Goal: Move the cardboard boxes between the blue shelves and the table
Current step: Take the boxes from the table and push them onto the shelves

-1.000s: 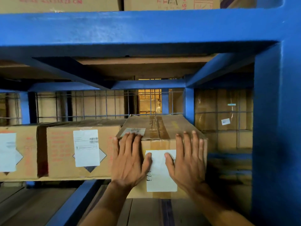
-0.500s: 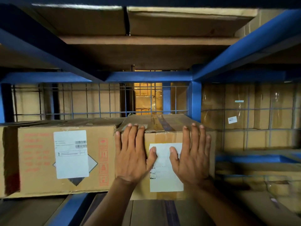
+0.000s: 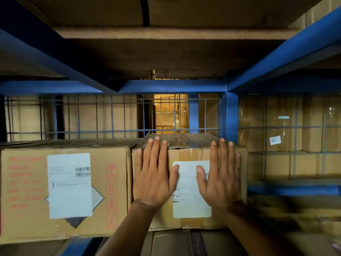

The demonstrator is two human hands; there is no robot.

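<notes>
Cardboard box point(image 3: 190, 221) sits on the blue shelf, front face toward the camera, w/ both hands flat against that face. Left hand point(image 3: 154, 179) is spread wide, palm on the box's left half, fingertips point(image 3: 156, 138) curling just over the top front edge, thumb on the edge of the white label point(image 3: 191, 206). Right hand point(image 3: 220, 179) is likewise open & flat on the right half, thumb on the label's upper part, fingers up to the top edge. Neither hand grips anything; just pressed on cardboard.

Immediately left, touching side by side, a second box point(image 3: 27, 191) w/ red print, its own white barcode label point(image 3: 69, 185) & handling symbols. Below the front edge, a dark carton top point(image 3: 177, 242) shows, partly blurred.

Box top carries clear tape along the middle seam. Behind the boxes, a wire mesh back panel point(image 3: 92, 117) & a blue upright post point(image 3: 229, 115). Further back through the mesh, more cartons, incl. a brightly lit stack point(image 3: 166, 115) in the centre gap & wrapped ones point(image 3: 287, 126) right. Overhead, blue beams point(image 3: 166, 85) hold a board deck point(image 3: 166, 52).
</notes>
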